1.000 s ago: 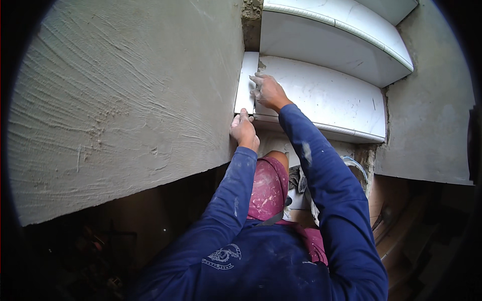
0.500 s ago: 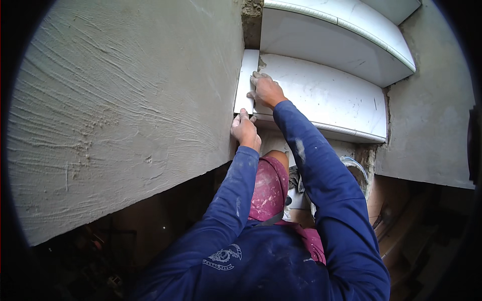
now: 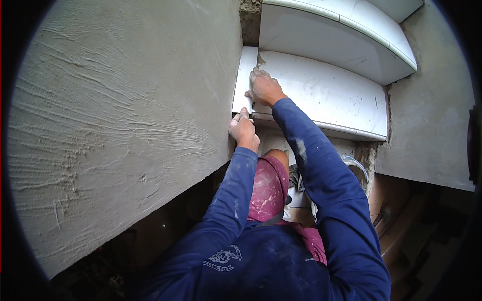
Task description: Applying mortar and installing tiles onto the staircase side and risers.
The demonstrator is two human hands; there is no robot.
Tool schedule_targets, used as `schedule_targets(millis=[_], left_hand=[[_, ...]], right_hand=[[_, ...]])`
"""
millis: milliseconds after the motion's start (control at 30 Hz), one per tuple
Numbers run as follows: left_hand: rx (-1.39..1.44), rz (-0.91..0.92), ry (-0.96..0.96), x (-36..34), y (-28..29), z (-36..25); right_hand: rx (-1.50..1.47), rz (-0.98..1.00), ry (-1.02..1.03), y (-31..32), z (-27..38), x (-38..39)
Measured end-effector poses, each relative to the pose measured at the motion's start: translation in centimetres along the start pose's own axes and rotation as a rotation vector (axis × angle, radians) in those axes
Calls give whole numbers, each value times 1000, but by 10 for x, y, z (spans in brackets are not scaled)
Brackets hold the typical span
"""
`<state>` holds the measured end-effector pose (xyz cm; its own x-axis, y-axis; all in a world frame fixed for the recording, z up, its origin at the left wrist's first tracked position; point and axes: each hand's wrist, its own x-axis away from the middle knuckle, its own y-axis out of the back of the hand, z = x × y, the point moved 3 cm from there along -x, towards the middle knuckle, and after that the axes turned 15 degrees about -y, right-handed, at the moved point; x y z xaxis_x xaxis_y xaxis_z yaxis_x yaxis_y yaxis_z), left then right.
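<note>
A narrow white tile strip [image 3: 244,75] lies lengthwise between the plastered wall and the left end of a white tiled stair tread [image 3: 326,93]. At its near end, my left hand [image 3: 244,132] is closed on the strip, thumb on top and the other fingers partly hidden below. My right hand [image 3: 266,88] is bent over the strip's right edge, with the thumb on its face and curled fingertips at the seam beside the tread. Grey dust coats the fingers of both hands.
A rough grey plastered wall [image 3: 120,110] rises close on the left. Above the tread stand a white riser [image 3: 321,42] and another tread with a ribbed nosing [image 3: 339,19]. Another grey wall [image 3: 432,100] borders the stairs at right. A pale bucket [image 3: 357,168] sits below the tread.
The view has shifted slightly. Both hands stay on the tile strip with almost the same grip, and the strip shows no clear movement against the tread.
</note>
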<state>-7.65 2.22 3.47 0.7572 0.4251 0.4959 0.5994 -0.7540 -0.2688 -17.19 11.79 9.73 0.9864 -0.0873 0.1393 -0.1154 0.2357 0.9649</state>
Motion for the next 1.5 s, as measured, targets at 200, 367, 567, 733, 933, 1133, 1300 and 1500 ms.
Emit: schedule_targets(millis=[200,367,567,733,933,1133,1300,1500], left_hand=[[45,18,15,-7,-3,1],[60,-1,75,-3,2,-7],[37,7,86,-3,4,-8],[192,434,124,-22,5,48],[-130,343,-86,-23,44,-4],[-1006,789,-1282,12,20,-61],[-1605,875,-1502,-2,-1,-38],[-1704,758,-1380,-32,13,-59]], right_hand=[[106,35,-12,11,9,-4],[203,45,-21,18,21,-2],[219,93,-43,22,22,2],[-307,-422,56,15,-42,58],[-492,-592,-200,118,-129,274],[-322,-578,-1254,135,-388,482],[-88,-305,-1314,26,-585,622],[627,560,-616,-55,-657,577]])
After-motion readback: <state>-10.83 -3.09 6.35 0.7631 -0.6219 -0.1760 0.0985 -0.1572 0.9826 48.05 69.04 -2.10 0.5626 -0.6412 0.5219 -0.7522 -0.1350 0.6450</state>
